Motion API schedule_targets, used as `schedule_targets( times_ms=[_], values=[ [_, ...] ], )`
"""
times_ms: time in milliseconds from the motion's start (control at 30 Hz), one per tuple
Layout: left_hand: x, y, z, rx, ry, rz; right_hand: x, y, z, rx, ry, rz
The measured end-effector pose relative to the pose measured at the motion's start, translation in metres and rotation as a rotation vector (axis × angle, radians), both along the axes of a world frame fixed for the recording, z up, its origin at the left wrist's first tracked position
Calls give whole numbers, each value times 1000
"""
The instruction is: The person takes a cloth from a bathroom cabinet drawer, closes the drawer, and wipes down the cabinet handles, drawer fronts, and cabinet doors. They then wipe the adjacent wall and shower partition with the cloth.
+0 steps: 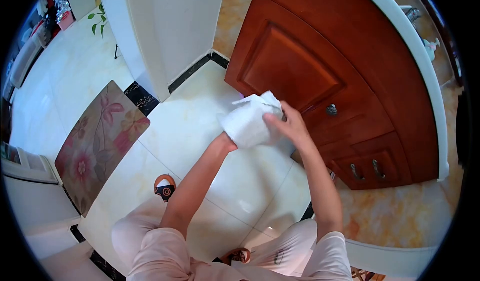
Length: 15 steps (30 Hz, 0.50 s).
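Note:
A white, soft sheet (255, 123), either a cloth or a paper towel, is bunched up in front of me above the floor. My left hand (229, 142) goes under it, and the sheet hides its fingers; only the wrist and the base of the hand show. From the right, my right hand (291, 125) grips the sheet's edge, thumb on the near face and fingers curled behind. A loose corner of the sheet sticks up at the top. Just beyond both hands stands a red-brown wooden cabinet door (290, 63).
A round knob (331, 109) and metal handles (378, 169) stick out from the cabinet. Its curved white countertop (420, 46) carries a pump bottle (431, 47). A floral mat (102, 146) lies at left, near a white wall edge (145, 36). Glossy tiles (220, 181) cover the floor.

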<state>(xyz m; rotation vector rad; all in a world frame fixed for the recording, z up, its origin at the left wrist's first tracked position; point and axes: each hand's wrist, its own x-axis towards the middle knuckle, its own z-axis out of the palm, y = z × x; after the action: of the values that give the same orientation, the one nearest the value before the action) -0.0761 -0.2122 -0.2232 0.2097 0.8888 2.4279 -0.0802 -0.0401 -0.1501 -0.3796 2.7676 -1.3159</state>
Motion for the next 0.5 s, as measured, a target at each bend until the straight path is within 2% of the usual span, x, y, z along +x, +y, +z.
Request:
schedule_targets(
  times_ms=[33,100,200,267,333,433,500],
  values=[
    [1,0,0,-3,-37,-9,4,0,-4,16,-60,4],
    [1,0,-6,-10,-116,-24,7,1,-17,-200,-65,-57],
    [-11,-6,-15,-75,-71,-121,7,10,-30,-425,-148,-142],
    [-11,-12,-18,-70,-68,-52,10,12,-28,-626,-200,-170],
    [-15,-28,-35,16,-125,-81,9,21,-45,-649,-312,-273],
    [-14,-31,-54,-164,-178,-166,13,43,-109,-585,-465,-315],
    [-8,-29,-49,-333,-93,-74,22,36,-93,-705,-424,-366]
  ],
)
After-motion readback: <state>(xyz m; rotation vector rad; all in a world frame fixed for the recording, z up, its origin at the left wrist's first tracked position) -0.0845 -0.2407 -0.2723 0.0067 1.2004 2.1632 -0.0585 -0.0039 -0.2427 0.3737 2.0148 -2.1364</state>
